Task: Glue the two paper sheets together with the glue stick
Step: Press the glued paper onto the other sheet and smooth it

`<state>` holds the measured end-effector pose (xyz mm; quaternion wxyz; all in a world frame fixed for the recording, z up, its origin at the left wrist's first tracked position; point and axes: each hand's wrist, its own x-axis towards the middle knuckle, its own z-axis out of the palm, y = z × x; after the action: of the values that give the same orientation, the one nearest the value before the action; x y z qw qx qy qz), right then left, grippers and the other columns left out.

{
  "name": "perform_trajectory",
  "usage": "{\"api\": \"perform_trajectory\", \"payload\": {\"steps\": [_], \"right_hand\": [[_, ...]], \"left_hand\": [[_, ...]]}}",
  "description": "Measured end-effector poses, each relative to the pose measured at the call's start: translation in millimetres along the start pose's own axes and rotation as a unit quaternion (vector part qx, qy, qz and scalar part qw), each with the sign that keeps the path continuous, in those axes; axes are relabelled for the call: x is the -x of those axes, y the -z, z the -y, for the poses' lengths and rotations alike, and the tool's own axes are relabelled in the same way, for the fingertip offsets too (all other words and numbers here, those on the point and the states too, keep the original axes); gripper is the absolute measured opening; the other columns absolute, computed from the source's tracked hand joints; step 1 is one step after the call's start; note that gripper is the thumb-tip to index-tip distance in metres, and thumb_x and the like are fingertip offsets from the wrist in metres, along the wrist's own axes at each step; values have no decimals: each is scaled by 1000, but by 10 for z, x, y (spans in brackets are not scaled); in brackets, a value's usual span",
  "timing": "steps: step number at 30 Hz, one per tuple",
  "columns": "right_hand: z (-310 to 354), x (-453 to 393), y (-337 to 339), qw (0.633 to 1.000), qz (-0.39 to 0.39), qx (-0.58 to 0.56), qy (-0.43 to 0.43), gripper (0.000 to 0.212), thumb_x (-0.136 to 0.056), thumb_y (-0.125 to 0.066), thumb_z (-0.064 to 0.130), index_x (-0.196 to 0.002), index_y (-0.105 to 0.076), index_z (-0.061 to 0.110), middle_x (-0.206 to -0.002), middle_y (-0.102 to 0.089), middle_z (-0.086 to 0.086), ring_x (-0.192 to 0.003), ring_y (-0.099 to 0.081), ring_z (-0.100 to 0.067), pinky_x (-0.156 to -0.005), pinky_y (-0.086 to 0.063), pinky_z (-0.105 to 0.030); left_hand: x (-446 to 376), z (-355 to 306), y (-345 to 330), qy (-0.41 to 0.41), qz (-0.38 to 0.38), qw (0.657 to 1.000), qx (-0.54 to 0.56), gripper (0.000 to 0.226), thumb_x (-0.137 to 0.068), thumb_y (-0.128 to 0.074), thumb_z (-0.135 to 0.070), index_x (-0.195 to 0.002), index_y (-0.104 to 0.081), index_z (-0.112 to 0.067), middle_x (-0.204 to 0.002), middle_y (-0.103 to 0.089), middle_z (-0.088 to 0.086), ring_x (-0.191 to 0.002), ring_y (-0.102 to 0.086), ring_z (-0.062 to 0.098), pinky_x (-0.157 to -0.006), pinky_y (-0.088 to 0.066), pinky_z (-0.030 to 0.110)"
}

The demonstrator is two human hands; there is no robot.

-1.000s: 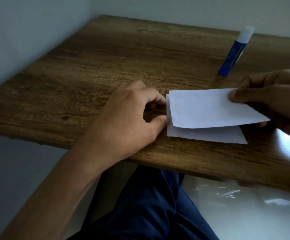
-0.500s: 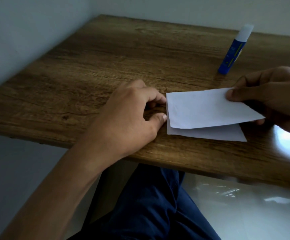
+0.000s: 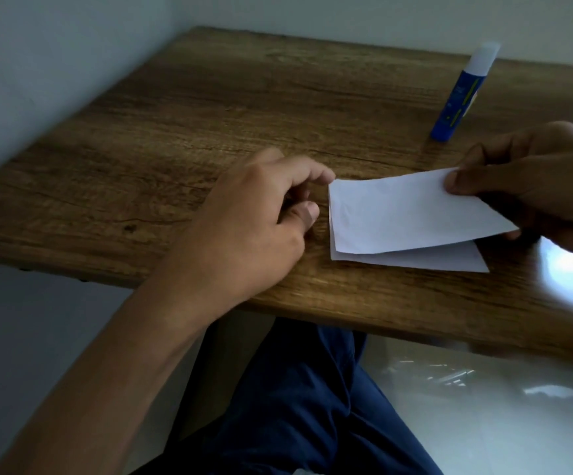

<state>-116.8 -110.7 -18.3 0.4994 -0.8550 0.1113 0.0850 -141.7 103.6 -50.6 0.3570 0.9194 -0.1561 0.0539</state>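
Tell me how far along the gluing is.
Done: glue stick stands capped, set aside. In hand: right hand pinches the upper sheet, lifted off the lower sheet at the right; left hand rests beside them. Left: pressing them flat. Whether glue is applied, I cannot tell.

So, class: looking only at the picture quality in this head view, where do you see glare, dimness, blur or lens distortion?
In the head view: a bright glare patch on the table by the right hand; the scene is dim overall, that hand darkest; the left hand looks slightly soft; the glue stick leans from wide-angle distortion; the upper sheet shades the lower sheet.
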Motion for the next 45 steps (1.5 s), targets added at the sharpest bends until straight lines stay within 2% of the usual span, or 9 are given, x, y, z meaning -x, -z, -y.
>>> {"api": "perform_trajectory", "payload": {"steps": [12,20,23,25,28,32,35,41,45], "right_hand": [[-6,21,-30,999,-16,32,35,15,-79,-64,9,-65,-59,10,-37,-59,2,-28,-48,-8,-27,-35,-16],[0,19,-6,988,-11,136,70,8,-77,-67,11,-83,-62,13,-40,-61,-3,-29,-50,-11,-29,-39,-22],[24,56,22,953,-46,279,106,11,-76,-69,26,-82,-62,20,-48,-63,-4,-37,-57,-12,-37,-40,-22],[40,112,-7,903,-131,372,172,14,-78,-62,36,-84,-62,23,-68,-64,3,-60,-59,-14,-50,-37,-24],[79,283,-259,903,-152,310,256,22,-85,-52,36,-102,-62,25,-91,-59,8,-81,-51,-11,-61,-35,-24],[66,393,-675,927,4,231,296,53,-89,-28,54,-123,-49,18,-117,-55,3,-109,-44,-6,-77,-27,-4],[-17,343,-721,930,63,241,271,82,-76,-8,67,-145,-15,24,-154,-21,12,-137,-5,5,-107,0,-12],[-187,238,-534,879,50,409,241,93,-63,10,78,-143,11,30,-154,13,16,-137,21,2,-115,11,-32],[-357,156,-243,866,8,447,223,95,-58,19,77,-142,16,31,-151,21,18,-135,24,2,-114,12,-30]], "left_hand": [[-45,5,1,-15,59,997,-57,58,-67,-42,-57,-121,-50,-38,-101,-43,-11,-102,-36,5,-75,-27,17],[-52,-17,52,-15,111,990,-90,71,-61,-50,-60,-129,-39,-41,-108,-35,-18,-106,-27,2,-90,-24,25],[-53,-38,53,-10,110,989,-94,72,-61,-49,-59,-129,-39,-39,-109,-36,-16,-109,-28,4,-91,-26,27],[-50,-72,6,-5,88,991,-101,73,-59,-48,-60,-128,-41,-37,-108,-35,-14,-111,-27,7,-91,-25,26],[-41,-147,-130,-6,44,989,-142,75,-56,-41,-65,-126,-40,-36,-106,-27,-10,-113,-22,12,-92,-22,27],[-33,-168,-194,-16,29,989,-144,69,-55,-41,-57,-122,-38,-37,-115,-28,-4,-97,-15,6,-87,-16,27],[-38,-149,-172,-5,31,988,-154,72,-53,-40,-51,-122,-37,-32,-124,-29,-3,-101,-15,7,-86,-15,26],[-36,-169,-180,-2,29,986,-165,80,-53,-36,-63,-129,-33,-37,-124,-27,-7,-111,-14,8,-92,-16,27],[-22,-166,-191,-6,24,987,-159,83,-52,-34,-72,-128,-33,-40,-107,-17,-16,-96,-8,-1,-89,-11,24]]}}
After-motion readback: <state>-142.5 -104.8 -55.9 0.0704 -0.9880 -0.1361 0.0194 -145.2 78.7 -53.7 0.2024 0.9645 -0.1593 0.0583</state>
